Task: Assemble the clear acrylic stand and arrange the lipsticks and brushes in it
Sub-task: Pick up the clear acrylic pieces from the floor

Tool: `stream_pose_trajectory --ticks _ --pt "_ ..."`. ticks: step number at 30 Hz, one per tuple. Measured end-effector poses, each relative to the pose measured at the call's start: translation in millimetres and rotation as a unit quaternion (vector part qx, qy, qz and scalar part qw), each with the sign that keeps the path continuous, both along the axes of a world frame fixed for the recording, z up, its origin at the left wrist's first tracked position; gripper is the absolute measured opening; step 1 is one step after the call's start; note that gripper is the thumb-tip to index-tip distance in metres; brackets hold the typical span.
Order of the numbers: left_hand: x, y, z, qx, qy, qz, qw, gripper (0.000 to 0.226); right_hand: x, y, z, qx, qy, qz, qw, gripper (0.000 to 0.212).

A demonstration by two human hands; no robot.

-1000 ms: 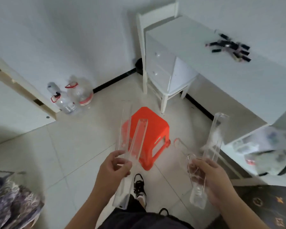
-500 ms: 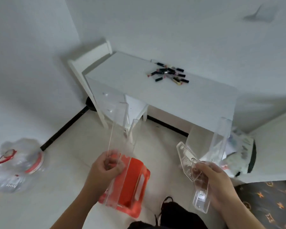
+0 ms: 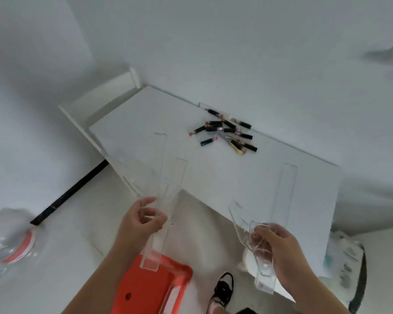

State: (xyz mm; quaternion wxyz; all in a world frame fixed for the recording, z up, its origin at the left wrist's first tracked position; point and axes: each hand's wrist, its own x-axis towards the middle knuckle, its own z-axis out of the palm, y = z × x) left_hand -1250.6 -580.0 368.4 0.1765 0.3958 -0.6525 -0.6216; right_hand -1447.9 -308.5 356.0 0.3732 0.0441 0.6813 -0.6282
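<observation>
You are standing in a white-walled room, facing a white desk (image 3: 270, 177) pushed into the far corner, with an orange stool (image 3: 152, 288) on the pale floor just below your arms and a blurred water jug (image 3: 7, 245) at the far left. The task looks barely begun: the stand is not yet assembled, and its parts are in your hands rather than on the desk. Your left hand (image 3: 138, 223) has its fingers curled round long clear acrylic strips (image 3: 166, 200), which fan up and away over the near desk edge. Your right hand (image 3: 279, 250) grips more clear acrylic pieces (image 3: 279, 200), one tall and narrow, others angled out to the left; how many there are is hard to tell, since they are see-through and overlap. The pieces are colourless, thin and flat-edged, showing mainly by their outlines. The lipsticks and brushes (image 3: 227, 134) lie in a loose heap far back on the desk, near the wall, well apart from both hands. Joining the panels and loading the heap are both still ahead of you.
</observation>
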Motion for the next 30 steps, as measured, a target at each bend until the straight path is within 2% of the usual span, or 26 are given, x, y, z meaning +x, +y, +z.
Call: stream_pose_trajectory --ticks 8,16,20,30 --pt "-98 -45 -5 -0.010 0.009 0.012 1.000 0.048 -111 -28 2 -0.010 0.032 0.015 0.999 0.008" --pt "-145 -77 -7 -0.018 -0.032 -0.001 0.999 0.068 -151 -49 -18 0.009 0.006 -0.006 1.000 0.018" --pt "-175 -96 -10 -0.029 -0.049 -0.028 0.998 0.071 -161 -57 -32 0.030 -0.001 -0.019 0.999 0.021" --pt "-260 -202 -62 -0.047 -0.091 -0.172 0.980 0.050 -166 -136 -55 0.129 -0.010 -0.052 0.990 0.019"
